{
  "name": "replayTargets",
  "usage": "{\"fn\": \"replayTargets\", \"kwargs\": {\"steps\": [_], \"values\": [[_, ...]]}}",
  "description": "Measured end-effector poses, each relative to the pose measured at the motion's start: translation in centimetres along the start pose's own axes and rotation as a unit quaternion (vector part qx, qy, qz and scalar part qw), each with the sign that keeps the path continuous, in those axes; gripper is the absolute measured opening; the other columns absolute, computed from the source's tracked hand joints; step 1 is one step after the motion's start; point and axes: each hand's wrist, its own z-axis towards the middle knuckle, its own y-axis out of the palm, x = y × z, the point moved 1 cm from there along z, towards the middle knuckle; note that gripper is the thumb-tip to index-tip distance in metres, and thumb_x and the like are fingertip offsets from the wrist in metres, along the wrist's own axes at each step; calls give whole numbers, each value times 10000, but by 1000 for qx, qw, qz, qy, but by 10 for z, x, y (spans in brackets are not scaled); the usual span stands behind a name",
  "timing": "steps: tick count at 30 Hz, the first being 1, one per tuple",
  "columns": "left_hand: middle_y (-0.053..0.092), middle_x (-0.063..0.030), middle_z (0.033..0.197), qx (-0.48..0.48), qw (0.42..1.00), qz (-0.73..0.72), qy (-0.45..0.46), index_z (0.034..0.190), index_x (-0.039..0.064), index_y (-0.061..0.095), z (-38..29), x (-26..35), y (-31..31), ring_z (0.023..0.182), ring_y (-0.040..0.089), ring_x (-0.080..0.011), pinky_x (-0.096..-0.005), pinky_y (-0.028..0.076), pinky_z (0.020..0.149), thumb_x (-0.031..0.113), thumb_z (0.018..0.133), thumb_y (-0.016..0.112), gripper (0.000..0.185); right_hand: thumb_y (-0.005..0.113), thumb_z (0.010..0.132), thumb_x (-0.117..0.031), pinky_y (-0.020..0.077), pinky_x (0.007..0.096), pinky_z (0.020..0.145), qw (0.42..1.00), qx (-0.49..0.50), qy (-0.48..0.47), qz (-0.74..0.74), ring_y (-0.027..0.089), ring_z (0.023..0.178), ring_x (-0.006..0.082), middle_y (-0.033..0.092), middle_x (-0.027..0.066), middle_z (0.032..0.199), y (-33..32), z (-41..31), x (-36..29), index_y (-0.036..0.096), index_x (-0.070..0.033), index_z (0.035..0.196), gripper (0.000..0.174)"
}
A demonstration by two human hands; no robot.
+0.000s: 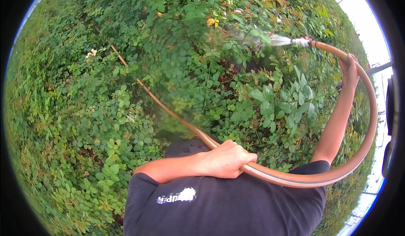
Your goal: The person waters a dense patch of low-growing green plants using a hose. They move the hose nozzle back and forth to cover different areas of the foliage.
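Note:
An orange-brown rubber hose (372,119) bends in a wide loop at my right side. Close to my chest, my left hand (227,159) is wrapped around it. My right hand (350,70), on an arm stretched out to the upper right, grips the hose a short way behind its end. A whitish nozzle fitting (301,42) with a red part is fixed there. From it a jet of water (276,40) sprays leftward into leafy rose-like bushes (253,33). Beyond my left hand the hose runs to the upper left, partly hidden under leaves.
Dense green foliage (79,116) surrounds me on most sides. Taller shoots with large glossy leaves (299,93) rise between my arms. A yellow bloom (210,21) stands near the spray, and pale flowers (91,53) show at left. Poles or wires cross the bright right edge.

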Motion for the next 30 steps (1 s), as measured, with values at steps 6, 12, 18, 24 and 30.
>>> {"fn": "replayTargets", "kwargs": {"steps": [6,12,18,24,30], "values": [[630,-109,727,13,1000,-14,-1,890,39,565,-4,-7,-7,701,622,-329,-440,472,590,44,674,610,220,606,866,-97,576,332,831,999,-8,-9,31,635,951,283,589,179,1033,26,17,-12,557,45,1079,261],[631,-116,724,25,1000,-10,7,902,45,565,-3,-19,-15,694,621,-335,-446,474,586,46,669,598,235,586,881,-98,573,345,845,999,-38,-9,19,617,992,315,562,210,1069,62,33,-19,518,66,1114,293],[626,-120,699,71,996,-35,39,898,45,558,-5,-32,-29,669,615,-344,-452,471,569,43,658,595,243,463,947,-128,503,386,981,999,-36,-5,19,544,1098,348,499,234,1131,132,22,-50,427,124,1144,322],[615,-117,682,76,995,-34,46,861,41,539,-5,-42,-48,648,608,-347,-456,456,542,45,652,599,218,449,940,-72,532,465,927,985,-46,-16,166,558,1049,435,530,294,1060,160,64,-40,432,143,1013,228],[602,-107,663,87,994,-38,54,862,42,531,-5,-52,-63,624,601,-342,-446,444,514,46,653,603,221,422,944,-64,518,502,933,969,-19,-4,246,543,1059,456,514,302,1078,178,95,-20,423,146,1004,218]]}}
